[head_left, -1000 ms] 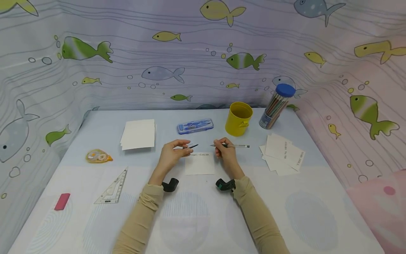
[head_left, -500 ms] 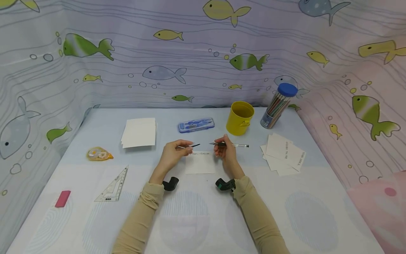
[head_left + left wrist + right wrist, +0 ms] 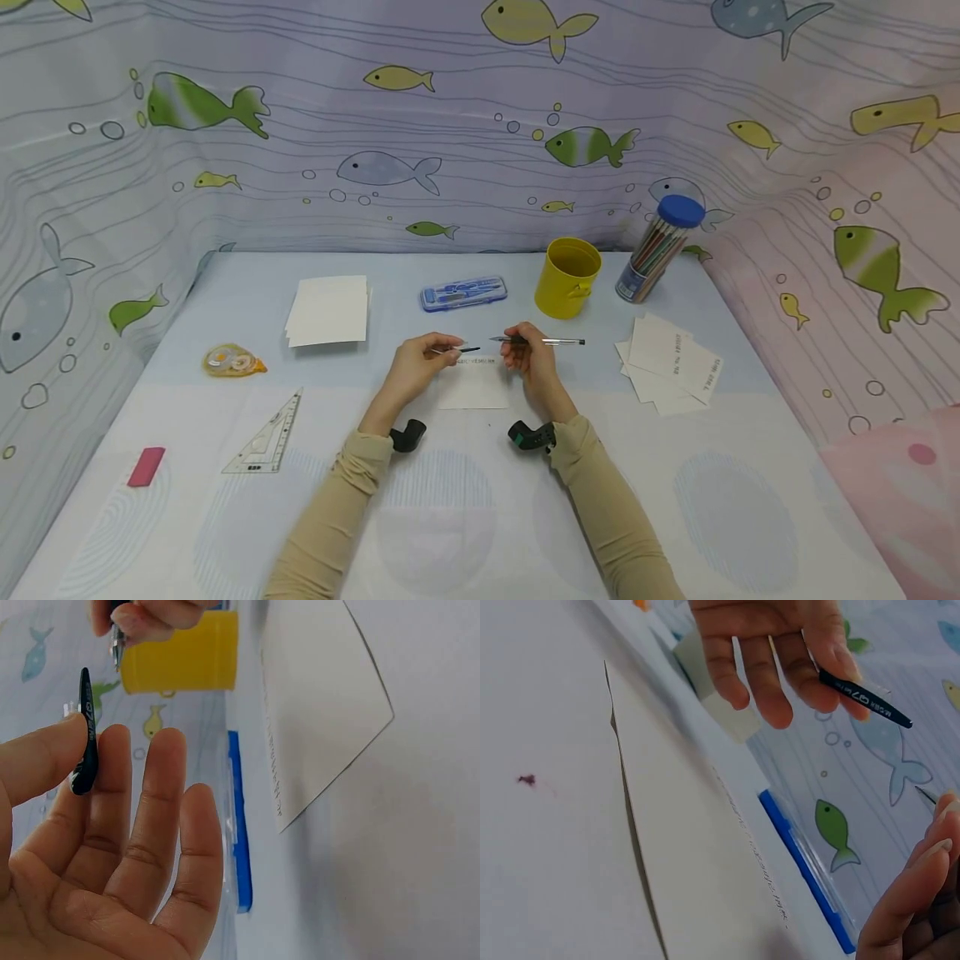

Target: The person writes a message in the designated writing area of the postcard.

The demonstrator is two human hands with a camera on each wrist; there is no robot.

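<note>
In the head view my left hand [image 3: 414, 367] is above the left side of a white card [image 3: 474, 390] with a line of handwriting along its far edge. A black pen cap [image 3: 88, 739] with a clear clip is pinched between its thumb and index finger, the other fingers spread. My right hand [image 3: 534, 360] grips a clear-barrelled pen [image 3: 564, 342] above the card's right side, tip pointing left. The cap and the pen tip face each other across a small gap. Most of the right hand lies outside the right wrist view.
Behind the hands are a blue pencil case [image 3: 463, 294], a yellow bucket [image 3: 567, 279] and a jar of pencils [image 3: 660, 250]. Written cards [image 3: 667, 362] lie at right. At left are blank cards [image 3: 327, 310], correction tape [image 3: 232, 361], a set square [image 3: 270, 437] and a red eraser [image 3: 146, 467].
My left hand has moved slightly right with the cap, and my right hand a little left with the pen. The gap between cap and pen tip is narrower.
</note>
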